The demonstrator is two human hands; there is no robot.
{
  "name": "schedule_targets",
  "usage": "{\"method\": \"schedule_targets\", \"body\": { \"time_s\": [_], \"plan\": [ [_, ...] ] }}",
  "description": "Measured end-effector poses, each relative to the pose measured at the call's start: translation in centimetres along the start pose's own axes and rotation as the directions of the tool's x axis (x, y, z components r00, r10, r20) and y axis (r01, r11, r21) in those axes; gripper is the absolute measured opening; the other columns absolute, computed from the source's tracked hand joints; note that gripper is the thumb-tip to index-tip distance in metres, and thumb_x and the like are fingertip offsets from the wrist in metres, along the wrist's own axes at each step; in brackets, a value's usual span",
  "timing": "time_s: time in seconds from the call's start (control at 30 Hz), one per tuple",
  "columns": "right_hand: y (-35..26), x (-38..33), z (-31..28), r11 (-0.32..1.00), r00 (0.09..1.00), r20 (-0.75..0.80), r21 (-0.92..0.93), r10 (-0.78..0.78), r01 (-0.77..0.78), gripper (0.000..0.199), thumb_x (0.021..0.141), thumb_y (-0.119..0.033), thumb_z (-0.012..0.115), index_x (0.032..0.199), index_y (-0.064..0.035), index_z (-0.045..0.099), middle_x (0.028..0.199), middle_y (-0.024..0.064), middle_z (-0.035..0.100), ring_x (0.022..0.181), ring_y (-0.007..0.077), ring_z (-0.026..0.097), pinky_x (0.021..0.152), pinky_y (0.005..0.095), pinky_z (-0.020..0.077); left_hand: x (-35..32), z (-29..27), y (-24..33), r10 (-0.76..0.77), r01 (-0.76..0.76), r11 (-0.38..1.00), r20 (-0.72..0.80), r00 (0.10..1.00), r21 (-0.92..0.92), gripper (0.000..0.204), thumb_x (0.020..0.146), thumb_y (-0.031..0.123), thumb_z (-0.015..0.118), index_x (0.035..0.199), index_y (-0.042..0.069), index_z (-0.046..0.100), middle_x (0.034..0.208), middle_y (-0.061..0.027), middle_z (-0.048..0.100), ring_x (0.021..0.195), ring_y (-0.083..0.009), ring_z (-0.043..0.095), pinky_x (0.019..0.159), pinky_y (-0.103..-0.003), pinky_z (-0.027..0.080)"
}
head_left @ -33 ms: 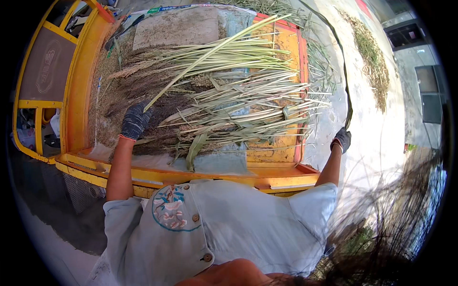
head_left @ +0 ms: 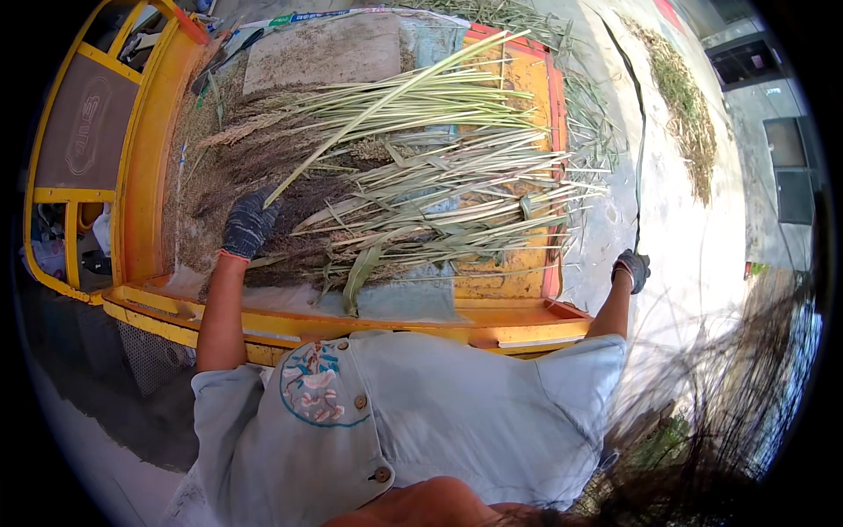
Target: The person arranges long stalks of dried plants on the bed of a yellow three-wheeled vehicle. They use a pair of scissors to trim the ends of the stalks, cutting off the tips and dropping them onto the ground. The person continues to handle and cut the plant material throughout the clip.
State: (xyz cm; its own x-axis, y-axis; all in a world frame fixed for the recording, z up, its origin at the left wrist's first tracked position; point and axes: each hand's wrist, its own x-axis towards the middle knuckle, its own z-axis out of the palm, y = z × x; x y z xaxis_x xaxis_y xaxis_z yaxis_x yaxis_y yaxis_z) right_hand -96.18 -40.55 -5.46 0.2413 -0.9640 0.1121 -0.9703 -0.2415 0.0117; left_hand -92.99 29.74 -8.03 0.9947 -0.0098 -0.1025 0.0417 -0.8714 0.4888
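My left hand (head_left: pixel 249 223), in a dark knit glove, is closed round the lower-left end of a long pale green stalk (head_left: pixel 386 119). The stalk slants up to the right across a pile of cut stalks (head_left: pixel 474 184). Brownish-purple seed heads (head_left: pixel 263 154) lie at the pile's left side, around my left hand. Out to the right, my gloved right hand (head_left: pixel 631 269) is closed on the near end of a long, narrow dark green leaf (head_left: pixel 642 145). The leaf stretches away from me toward the top of the view; where its far end joins is hard to make out.
The stalks lie in an orange cart bed (head_left: pixel 505 283) with a raised near rail (head_left: pixel 395 330). A flat board (head_left: pixel 325 54) rests at its back, amid loose grain. Stripped leaves (head_left: pixel 587 114) lie beyond the right edge, and a heap of dry plant matter (head_left: pixel 689 110) lies farther right.
My right hand has shifted slightly down and to the right, and the leaf it holds has turned and looks narrower. My left hand and the stalk are almost where they were.
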Motion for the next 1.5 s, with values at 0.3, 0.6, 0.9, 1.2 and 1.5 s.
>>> {"method": "schedule_targets", "body": {
  "time_s": [0.3,0.6,0.9,1.2,1.5],
  "plan": [
    [-11.1,-18.4,12.9,-0.029,-0.152,0.423,0.282,-0.894,0.959,0.024,0.075,-0.028,0.055,0.09,-0.0114,0.062,0.093,0.0144,0.061,0.088,0.0324,0.058,0.076,0.0423,0.0464,0.4,0.3,2.0,-0.084,0.066,0.992,0.18,0.98,0.106,0.035,0.082,0.026,0.058,0.107,0.002,0.058,0.101,-0.02,0.058,0.093,-0.0348,0.054,0.083,-0.041,0.043],
    [-12.2,-32.3,15.3,-0.182,-0.359,0.501,0.368,-0.788,0.912,0.03,0.077,-0.033,0.056,0.098,-0.0124,0.064,0.098,0.0136,0.062,0.093,0.0297,0.059,0.079,0.0403,0.046,0.2,0.2,1.7,0.036,-0.046,0.997,0.161,0.986,0.058,0.035,0.079,0.025,0.06,0.104,0.001,0.059,0.1,-0.0204,0.059,0.092,-0.0357,0.054,0.083,-0.042,0.043],
    [-9.1,-30.0,3.2,-0.221,-0.391,0.042,0.767,-0.919,0.602,0.023,0.077,-0.027,0.062,0.087,-0.0065,0.065,0.076,0.0129,0.064,0.069,0.0305,0.061,0.061,0.0378,0.0487,-1.5,6.0,2.4,0.314,-0.371,0.928,0.46,0.831,0.036,0.052,0.069,0.035,0.07,0.111,0.006,0.058,0.108,-0.0185,0.057,0.102,-0.034,0.051,0.092,-0.04,0.038],
    [-7.5,-28.6,0.6,-0.297,-0.382,-0.018,0.663,-0.924,0.687,0.025,0.077,-0.026,0.059,0.09,-0.0052,0.06,0.083,0.0141,0.059,0.076,0.0334,0.057,0.067,0.0421,0.0457,-0.9,3.1,3.2,0.286,-0.273,0.958,0.366,0.886,-0.088,0.047,0.07,0.03,0.07,0.105,0.001,0.059,0.091,-0.0224,0.06,0.083,-0.034,0.057,0.076,-0.041,0.045],
    [-7.3,-29.7,1.9,-0.398,-0.428,-0.056,0.488,-0.902,0.777,0.035,0.073,-0.028,0.061,0.102,-0.008,0.057,0.091,0.0151,0.057,0.084,0.0325,0.057,0.069,0.0433,0.0453,-1.0,0.9,5.9,0.428,-0.075,0.836,0.559,0.71,-0.544,0.025,0.081,0.023,0.058,0.094,0.002,0.064,0.088,-0.0154,0.063,0.08,-0.0218,0.06,0.071,-0.035,0.046]
  ]
}}
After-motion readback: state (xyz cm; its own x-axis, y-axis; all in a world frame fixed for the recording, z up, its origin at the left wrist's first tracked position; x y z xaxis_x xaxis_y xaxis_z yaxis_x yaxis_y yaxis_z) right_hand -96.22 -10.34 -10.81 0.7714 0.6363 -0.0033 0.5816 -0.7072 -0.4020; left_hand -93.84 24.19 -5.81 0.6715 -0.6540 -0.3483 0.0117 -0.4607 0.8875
